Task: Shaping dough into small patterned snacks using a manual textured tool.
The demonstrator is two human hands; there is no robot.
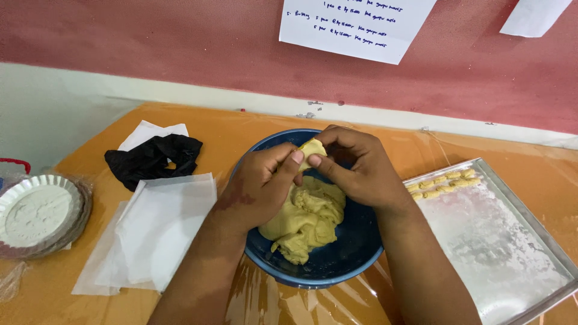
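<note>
Both hands meet over the blue bowl, and their grip is shared on one small piece of dough: the left hand pinches it between thumb and forefinger from the left, while the right hand curls its fingers over the top and presses its thumb against the same piece from the right. The piece is held just above the far rim of the bowl, clear of the large yellow dough mass that lies heaped in the bowl below the hands.

From the left edge, a white fluted dish of flour sits on the orange counter, with clear plastic wrap under it. Next, farther back, a crumpled black cloth lies partly on a sheet of white paper. Nearer, several more sheets of white paper lie stacked loosely, touching the left forearm's side of the bowl area. The bowl stands in the middle of the counter on a clear plastic covering. To the right, a metal tray dusted with flour sits just beside the bowl, and a few small shaped dough pieces lie in two short rows at its far left corner. On the red wall behind, a white paper note hangs above the bowl.
</note>
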